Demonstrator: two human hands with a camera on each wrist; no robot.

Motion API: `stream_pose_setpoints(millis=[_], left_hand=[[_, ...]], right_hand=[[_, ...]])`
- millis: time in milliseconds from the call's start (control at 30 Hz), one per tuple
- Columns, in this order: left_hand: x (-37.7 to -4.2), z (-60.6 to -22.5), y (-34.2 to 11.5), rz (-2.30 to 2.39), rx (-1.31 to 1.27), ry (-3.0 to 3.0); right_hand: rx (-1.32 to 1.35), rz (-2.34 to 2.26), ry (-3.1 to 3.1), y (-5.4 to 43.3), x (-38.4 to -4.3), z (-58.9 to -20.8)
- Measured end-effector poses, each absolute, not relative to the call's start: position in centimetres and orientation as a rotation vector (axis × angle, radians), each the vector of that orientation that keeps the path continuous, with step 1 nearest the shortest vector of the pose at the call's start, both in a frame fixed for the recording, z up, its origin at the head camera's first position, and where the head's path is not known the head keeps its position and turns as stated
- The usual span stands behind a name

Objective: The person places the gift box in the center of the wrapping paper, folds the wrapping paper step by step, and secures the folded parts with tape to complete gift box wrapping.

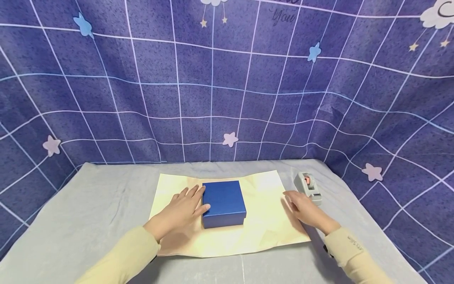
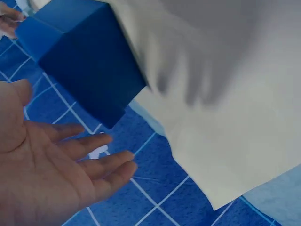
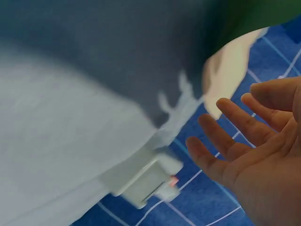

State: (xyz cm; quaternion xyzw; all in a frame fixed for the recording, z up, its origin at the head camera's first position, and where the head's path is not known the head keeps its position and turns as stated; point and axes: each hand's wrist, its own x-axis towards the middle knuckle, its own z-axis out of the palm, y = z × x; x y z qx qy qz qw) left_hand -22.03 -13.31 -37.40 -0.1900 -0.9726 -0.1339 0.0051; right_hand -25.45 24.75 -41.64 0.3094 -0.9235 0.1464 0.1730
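Observation:
A blue lidded box (image 1: 223, 199) sits on a sheet of pale brown paper (image 1: 264, 225) laid over the table. By the box's left side is my left hand (image 1: 182, 211), its fingers spread and the thumb at the near left edge; whether it touches is unclear. In the left wrist view, that hand (image 2: 70, 165) shows relaxed fingers around nothing, with the box (image 2: 89, 61) above. Over the paper's right edge hovers my right hand (image 1: 307, 209). Its fingers (image 3: 242, 127) are loosely bent and hold nothing in the right wrist view.
A grey tape dispenser (image 1: 315, 195) with an orange-red core stands just beyond the right hand, beside the paper. Light grey cloth (image 1: 106, 197) covers the table. Behind and to the sides hangs a blue curtain (image 1: 227, 98) with grid lines and stars.

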Motion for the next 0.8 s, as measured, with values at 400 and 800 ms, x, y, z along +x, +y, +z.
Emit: stream_pose_setpoints(millis=[400,800], left_hand=[[-22.8,-38.6,-13.3,-0.361,-0.635,-3.015],[-22.8,-38.9,-13.5,-0.375,-0.652,-3.032]], right_hand=[[0.915,0.308,-2.64,26.9,-25.9,-43.2],[0.839,0.409,-2.72,27.2,-25.9,-43.1]])
